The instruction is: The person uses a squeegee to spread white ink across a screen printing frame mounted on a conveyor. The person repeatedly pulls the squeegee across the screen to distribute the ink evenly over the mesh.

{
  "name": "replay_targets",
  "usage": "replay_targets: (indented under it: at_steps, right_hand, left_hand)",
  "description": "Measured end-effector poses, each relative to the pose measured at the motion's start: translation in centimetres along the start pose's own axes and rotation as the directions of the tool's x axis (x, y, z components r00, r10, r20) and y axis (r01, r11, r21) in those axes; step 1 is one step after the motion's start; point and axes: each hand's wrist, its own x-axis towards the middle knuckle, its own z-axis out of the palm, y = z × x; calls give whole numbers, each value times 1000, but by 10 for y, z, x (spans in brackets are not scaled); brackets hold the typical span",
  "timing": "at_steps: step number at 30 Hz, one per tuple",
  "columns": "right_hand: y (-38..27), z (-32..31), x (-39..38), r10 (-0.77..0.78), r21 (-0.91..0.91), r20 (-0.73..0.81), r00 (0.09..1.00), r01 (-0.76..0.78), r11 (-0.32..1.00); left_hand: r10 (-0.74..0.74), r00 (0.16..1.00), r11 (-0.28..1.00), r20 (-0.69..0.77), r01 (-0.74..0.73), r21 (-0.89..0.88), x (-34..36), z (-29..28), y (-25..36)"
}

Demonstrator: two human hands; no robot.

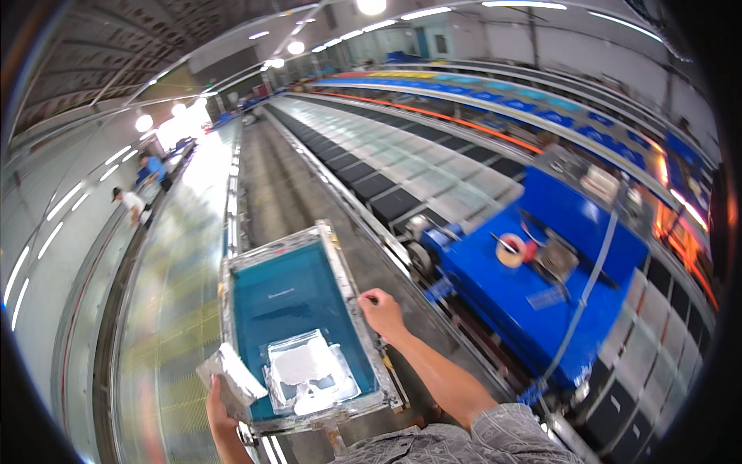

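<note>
A screen-printing frame with teal mesh lies tilted in front of me, its rim smeared with paint. White ink is spread thickly over the near part of the mesh. At the frame's lower left corner, my left hand is closed round a squeegee coated in white. My right hand is at the frame's right rim, its fingers curled together. Whether anything is between those fingers is hidden.
To the right stands a blue machine carriage with a tape roll on it. Long printing tables with pale panels run into the distance. On the left is a glossy long table; two people stand beyond it.
</note>
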Motion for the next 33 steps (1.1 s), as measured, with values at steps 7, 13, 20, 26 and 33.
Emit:
replay_targets:
  at_steps: [7,13,20,26,33]
  right_hand:
    - [-4,5,57,-15,144,-38,999,20,989]
    - [-20,-10,92,42,189,-151,988,-12,982]
    - [-34,-16,149,69,116,-422,904,-21,993]
    - [-21,-32,216,222,164,-545,809,-157,974]
    - [-2,-3,272,276,197,-708,650,-193,961]
  left_hand:
    - [-64,998,992,22,61,107,64,47,36]
    - [-59,995,987,82,46,152,143,95,69]
    - [-184,907,982,379,151,115,241,210,66]
    - [-266,816,938,513,97,333,392,312,41]
    - [-56,227,698,972,-687,201,575,389,-1]
